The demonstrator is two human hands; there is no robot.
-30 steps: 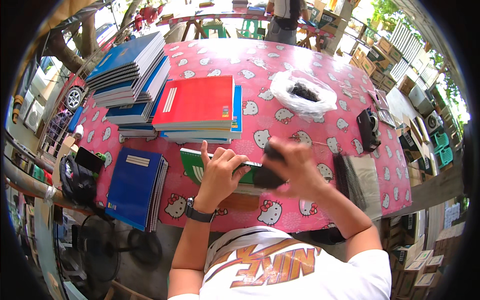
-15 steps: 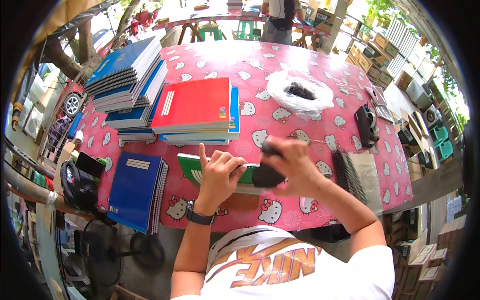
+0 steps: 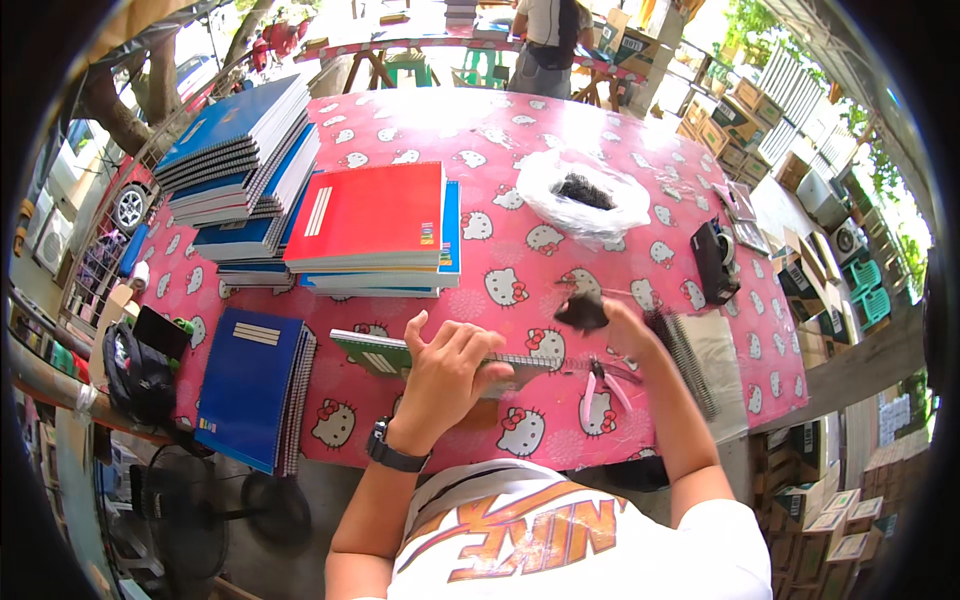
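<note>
My left hand (image 3: 447, 372) grips a green notebook (image 3: 368, 354) near the table's front edge, thumb toward me and fingers over its top. The notebook is tilted, and a thin wire coil (image 3: 545, 363) runs along its upper edge and sticks out past its right end. My right hand (image 3: 630, 335), somewhat blurred, holds a small dark block-like thing (image 3: 582, 312) to the right of the notebook, apart from it; its exact kind cannot be made out. Pliers with pink handles (image 3: 607, 388) lie below that hand. A brown wooden piece (image 3: 480, 414) shows partly under the notebook.
Notebooks with a red one on top (image 3: 370, 215) and a tall blue stack (image 3: 235, 140) stand at the left; more blue notebooks (image 3: 250, 385) lie nearer. Black coils (image 3: 682, 360) lie on the right, beside a tape dispenser (image 3: 715, 262). A plastic bag (image 3: 540, 205) sits farther back.
My right hand has moved right, away from the notebook, with the dark thing still in it. The notebook has tipped flatter. The pliers and the protruding coil now show.
</note>
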